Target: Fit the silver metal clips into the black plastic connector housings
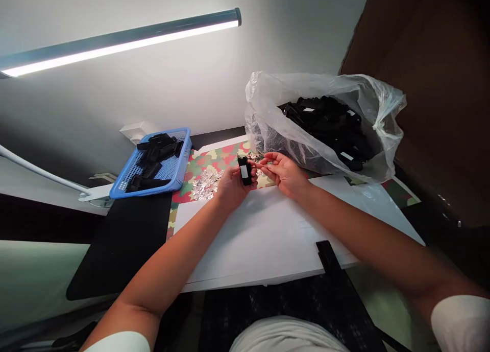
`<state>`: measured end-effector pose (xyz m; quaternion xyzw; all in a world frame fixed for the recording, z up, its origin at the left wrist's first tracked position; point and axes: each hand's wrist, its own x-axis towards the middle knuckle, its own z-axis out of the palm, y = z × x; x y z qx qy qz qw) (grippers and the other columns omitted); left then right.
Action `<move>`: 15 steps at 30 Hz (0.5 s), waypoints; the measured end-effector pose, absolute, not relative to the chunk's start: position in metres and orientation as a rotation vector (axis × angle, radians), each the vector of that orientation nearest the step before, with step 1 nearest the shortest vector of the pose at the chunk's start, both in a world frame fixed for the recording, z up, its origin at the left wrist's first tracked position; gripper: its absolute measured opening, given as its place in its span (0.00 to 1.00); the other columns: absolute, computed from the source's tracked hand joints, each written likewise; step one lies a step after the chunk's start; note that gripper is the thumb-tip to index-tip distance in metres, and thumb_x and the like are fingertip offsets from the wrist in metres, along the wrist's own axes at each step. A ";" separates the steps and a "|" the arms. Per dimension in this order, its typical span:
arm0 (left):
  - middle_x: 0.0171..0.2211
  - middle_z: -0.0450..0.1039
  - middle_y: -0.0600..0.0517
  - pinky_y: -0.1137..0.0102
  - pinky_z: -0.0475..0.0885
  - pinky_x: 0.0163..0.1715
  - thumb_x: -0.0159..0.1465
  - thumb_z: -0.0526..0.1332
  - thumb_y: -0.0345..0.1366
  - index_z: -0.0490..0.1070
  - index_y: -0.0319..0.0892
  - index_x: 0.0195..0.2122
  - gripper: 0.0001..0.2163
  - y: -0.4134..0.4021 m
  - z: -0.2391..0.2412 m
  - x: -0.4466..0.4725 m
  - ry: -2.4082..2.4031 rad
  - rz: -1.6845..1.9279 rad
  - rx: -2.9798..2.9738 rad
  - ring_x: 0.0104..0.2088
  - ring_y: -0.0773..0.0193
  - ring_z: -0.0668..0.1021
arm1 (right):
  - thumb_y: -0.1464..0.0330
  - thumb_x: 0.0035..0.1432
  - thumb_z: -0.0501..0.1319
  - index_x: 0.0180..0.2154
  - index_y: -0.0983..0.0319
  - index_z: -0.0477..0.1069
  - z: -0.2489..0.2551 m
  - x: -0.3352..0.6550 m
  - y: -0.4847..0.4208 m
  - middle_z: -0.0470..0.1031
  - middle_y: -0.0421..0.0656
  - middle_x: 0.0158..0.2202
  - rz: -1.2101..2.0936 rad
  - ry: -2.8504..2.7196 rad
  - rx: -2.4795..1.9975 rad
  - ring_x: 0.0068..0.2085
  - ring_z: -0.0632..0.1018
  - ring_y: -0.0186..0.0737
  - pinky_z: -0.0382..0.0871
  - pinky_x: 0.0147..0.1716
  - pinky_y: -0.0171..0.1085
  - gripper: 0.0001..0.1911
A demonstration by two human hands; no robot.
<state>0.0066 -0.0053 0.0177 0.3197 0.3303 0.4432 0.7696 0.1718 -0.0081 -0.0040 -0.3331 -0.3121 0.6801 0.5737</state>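
Observation:
My left hand (234, 186) is closed round a small black plastic part (243, 164) with a white label on its face. Close beside it, my right hand (282, 173) has its thumb and fingertips pinched together near the part's right side. Whatever sits in that pinch is too small to make out. Below and behind my hands, a heap of small shiny metal pieces (205, 183) lies on a camouflage-patterned sheet (214, 160). More metal pieces (254, 157) are partly hidden behind my fingers.
A blue perforated basket (179, 177) holding several black parts (156, 153) stands at the left. At the back right is a large clear plastic bag (264, 112) filled with labelled black parts (329, 122). A white board (245, 239) covers the table's front, under a tube lamp (126, 40).

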 end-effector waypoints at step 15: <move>0.30 0.71 0.53 0.74 0.68 0.27 0.51 0.66 0.41 0.71 0.40 0.39 0.15 -0.005 0.008 0.006 0.763 0.982 0.832 0.28 0.68 0.71 | 0.59 0.28 0.79 0.29 0.61 0.76 -0.012 0.175 -0.006 0.79 0.41 0.29 1.396 -0.819 -1.002 0.33 0.78 0.35 0.73 0.33 0.35 0.24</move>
